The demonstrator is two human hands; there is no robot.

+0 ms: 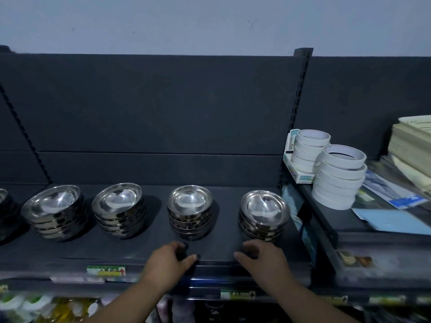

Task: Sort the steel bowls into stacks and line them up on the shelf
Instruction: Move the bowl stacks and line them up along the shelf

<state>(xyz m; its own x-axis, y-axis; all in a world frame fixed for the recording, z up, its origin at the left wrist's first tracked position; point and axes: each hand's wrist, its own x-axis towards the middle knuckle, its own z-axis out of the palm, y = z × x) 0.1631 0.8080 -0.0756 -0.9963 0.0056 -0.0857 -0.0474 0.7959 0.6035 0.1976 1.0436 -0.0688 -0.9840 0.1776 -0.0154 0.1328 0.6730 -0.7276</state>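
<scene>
Nearest me: left grip and right grip, both over the front edge of the shelf, fingers loosely curled, grasping nothing. Right grip sits just in front of the right stack, fingertips near its base. Left grip lies below the third stack, apart from it.

Risk: a forward nudge from the right grip could slide or tip the right stack. Polished steel nests loosely, so top bowls may skate off. That stack also stands close to the shelf's right end.

Count: four bowl stacks in a row, adding second stack and left stack. A sliver of a fifth stack shows at the frame's left edge. Bowls per stack: blurred, roughly four to six. Tape rolls: two piles on the neighbouring shelf.
</scene>
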